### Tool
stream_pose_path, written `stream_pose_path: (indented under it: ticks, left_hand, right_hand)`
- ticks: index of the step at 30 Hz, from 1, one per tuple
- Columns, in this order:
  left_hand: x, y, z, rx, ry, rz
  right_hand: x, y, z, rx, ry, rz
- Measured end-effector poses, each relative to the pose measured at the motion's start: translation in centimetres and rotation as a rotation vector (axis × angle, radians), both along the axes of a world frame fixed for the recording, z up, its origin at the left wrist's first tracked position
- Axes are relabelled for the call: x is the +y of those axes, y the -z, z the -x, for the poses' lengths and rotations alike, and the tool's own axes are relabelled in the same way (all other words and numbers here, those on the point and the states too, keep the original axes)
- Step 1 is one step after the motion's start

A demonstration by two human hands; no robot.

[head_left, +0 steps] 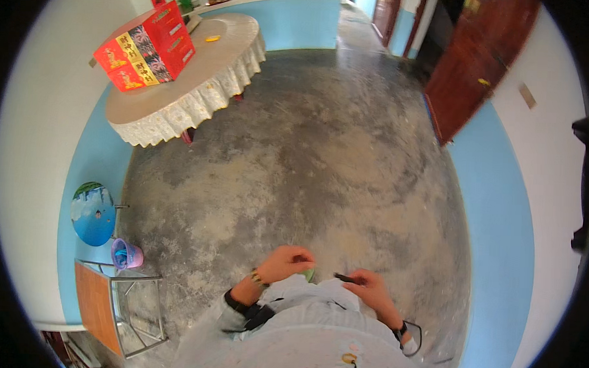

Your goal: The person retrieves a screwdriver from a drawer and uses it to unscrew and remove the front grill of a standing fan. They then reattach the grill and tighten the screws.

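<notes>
In front of my lap, my left hand [288, 263] is curled with its fingertips near each other; whether it grips anything is hidden. A green thing [309, 274] shows just below those fingers, too little of it to name. My right hand [368, 288] is closed around a small dark elongated object [344, 278], whose end points toward my left hand. The two hands are apart, above the white clothing [314, 301] on my lap. Dark straps go round both forearms, and a cable loops beside the right wrist.
An oval table with a ruffled cloth [180, 116] bears stacked red boxes [148, 47] at upper left. A wooden-topped metal stool [95, 303], a pink waste bin [134, 257] and a round picture-topped item [93, 216] stand left. A brown door [473, 68] is at upper right.
</notes>
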State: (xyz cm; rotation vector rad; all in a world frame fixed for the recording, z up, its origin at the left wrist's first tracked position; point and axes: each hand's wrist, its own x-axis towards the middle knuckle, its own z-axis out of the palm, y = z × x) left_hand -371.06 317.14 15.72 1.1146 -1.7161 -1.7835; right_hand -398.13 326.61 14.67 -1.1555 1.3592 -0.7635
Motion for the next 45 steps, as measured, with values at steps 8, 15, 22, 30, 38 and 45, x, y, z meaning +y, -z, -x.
stream_pose_path:
  ticks: [8,15,22,30,38,45]
  left_hand:
    - [-29.4,2.9,25.5,0.062,0.391,0.177]
    - [-52.9,0.0,36.4,-0.108,-0.02,0.199]
    - [-75.0,4.7,40.2,0.131,-0.277,-0.15]
    - [-109.0,1.2,56.1,0.11,0.103,0.049]
    - [-137.7,2.1,73.6,0.171,0.294,0.175]
    - [-160.3,-0.7,74.8,0.08,-0.126,-0.006]
  right_hand:
    - [-21.8,3.2,21.6,-0.077,0.38,-0.078]
    - [-53.9,-0.2,35.4,-0.006,0.039,0.006]
    - [-82.5,1.7,41.0,-0.096,-0.241,0.087]
    - [-107.8,-1.2,54.3,-0.131,0.208,0.064]
    - [-132.3,1.1,69.3,-0.171,0.412,0.034]
    - [-165.7,-0.5,75.7,-0.105,-0.104,0.061]
